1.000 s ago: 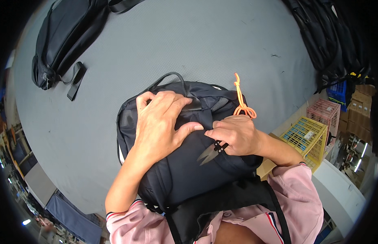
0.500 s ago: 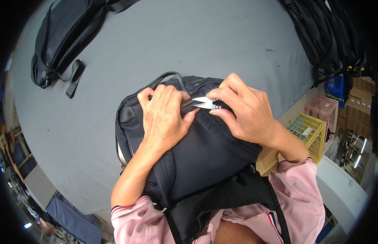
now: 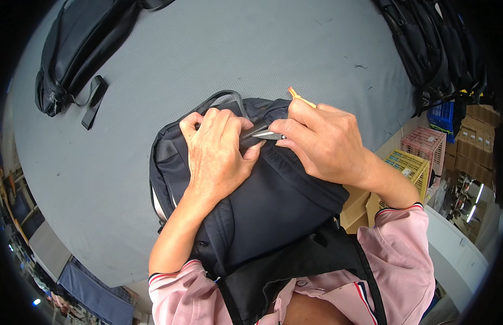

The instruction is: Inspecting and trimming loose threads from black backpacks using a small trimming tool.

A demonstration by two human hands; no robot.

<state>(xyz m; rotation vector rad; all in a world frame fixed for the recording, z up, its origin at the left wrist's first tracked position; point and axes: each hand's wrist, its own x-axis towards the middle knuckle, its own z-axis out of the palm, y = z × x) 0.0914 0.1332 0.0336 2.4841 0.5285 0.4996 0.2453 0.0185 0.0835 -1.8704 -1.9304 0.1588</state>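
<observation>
A dark navy backpack (image 3: 273, 200) lies in front of me at the near edge of the table, its grey top handle loop (image 3: 225, 96) at the far side. My left hand (image 3: 219, 146) is closed on the bag's upper part, pinching a black strip (image 3: 253, 134) of its fabric or webbing between thumb and fingers. In my right hand (image 3: 330, 141) is a pair of thread snips (image 3: 270, 135); their blades are together and point left at the strip, close to my left thumb. A yellow end of the snips (image 3: 301, 97) sticks out above my right hand.
The grey-covered table (image 3: 208, 54) carries another black bag (image 3: 81, 49) at far left, with a loose strap (image 3: 94, 103). More black bags (image 3: 424, 49) are piled at far right. Right of the table stand a yellow crate (image 3: 405, 168), a pink crate (image 3: 427, 143) and cardboard boxes (image 3: 476, 143).
The blades of the snips have closed, and my right hand has turned so the yellow end shows. My left hand keeps its hold on the strip.
</observation>
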